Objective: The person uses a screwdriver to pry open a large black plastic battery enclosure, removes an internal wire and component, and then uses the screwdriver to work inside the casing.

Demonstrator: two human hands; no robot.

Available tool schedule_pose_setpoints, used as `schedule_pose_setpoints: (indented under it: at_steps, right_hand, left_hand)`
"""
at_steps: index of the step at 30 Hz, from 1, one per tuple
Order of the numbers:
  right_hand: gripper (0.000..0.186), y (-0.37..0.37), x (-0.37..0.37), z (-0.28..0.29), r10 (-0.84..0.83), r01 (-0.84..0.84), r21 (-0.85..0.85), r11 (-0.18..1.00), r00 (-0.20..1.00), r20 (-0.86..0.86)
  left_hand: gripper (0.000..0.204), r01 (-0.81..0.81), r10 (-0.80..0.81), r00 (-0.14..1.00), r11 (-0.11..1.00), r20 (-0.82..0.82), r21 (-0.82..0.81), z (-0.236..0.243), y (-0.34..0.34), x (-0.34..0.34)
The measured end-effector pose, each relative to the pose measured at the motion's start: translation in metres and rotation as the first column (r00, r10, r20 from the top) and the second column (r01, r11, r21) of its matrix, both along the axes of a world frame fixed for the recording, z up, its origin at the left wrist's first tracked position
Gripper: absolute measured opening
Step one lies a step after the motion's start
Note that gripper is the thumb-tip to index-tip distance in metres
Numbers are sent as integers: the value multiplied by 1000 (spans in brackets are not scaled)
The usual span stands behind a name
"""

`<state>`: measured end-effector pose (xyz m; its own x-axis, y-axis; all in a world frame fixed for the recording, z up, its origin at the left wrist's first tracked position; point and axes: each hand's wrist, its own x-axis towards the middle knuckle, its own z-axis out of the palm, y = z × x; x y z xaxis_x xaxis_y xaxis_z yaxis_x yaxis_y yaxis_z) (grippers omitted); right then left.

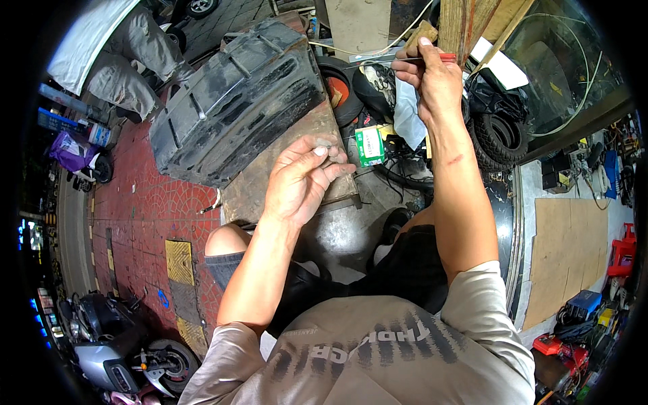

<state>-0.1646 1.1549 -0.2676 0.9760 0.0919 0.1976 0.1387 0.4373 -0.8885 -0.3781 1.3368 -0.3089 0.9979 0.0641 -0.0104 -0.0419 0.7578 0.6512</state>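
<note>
My left hand (302, 177) is raised over the worn board (251, 190), its fingertips closed round a small pale thing that I cannot make out. Higher and to the right, my right hand (429, 86) grips a red-handled screwdriver (448, 58), its thin shaft pointing left. A large scuffed black plastic casing (226, 101) lies on the board, beyond and left of my left hand. A green-and-white box (369, 146) is between my hands, a little beyond the left one.
Tires (498, 137), cables and bags crowd the right. A person's legs (145, 50) are at upper left. A scooter (115, 351) stands lower left on red paving (131, 229). Tools (584, 304) and a cardboard sheet (563, 260) lie at far right.
</note>
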Motion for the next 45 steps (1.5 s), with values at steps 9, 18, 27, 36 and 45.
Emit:
schedule_pose_setpoints:
  at_steps: [9, 18, 27, 36, 45]
  right_hand:
    - [35, -6, -14, 20, -9, 10, -10, 1000, 999, 39]
    - [42, -102, -70, 51, 135, -138, 44, 989, 989, 59]
    - [54, -163, -222, 38, -89, 112, 201, 973, 989, -118]
    - [63, -110, -401, 123, -385, 456, -121, 882, 844, 374]
    - [62, -113, -440, 117, -460, 552, -140, 822, 789, 408]
  left_hand:
    - [19, 70, -38, 993, 950, -108, 305, 13, 12, 8]
    - [15, 203, 32, 960, 600, -277, 774, -17, 92, 65]
    - [22, 261, -271, 962, 886, -28, 383, 12, 40, -17]
    - [23, 575, -581, 800, 814, 151, 86, 71, -50, -94]
    - [24, 624, -632, 765, 775, 124, 102, 76, -73, -115]
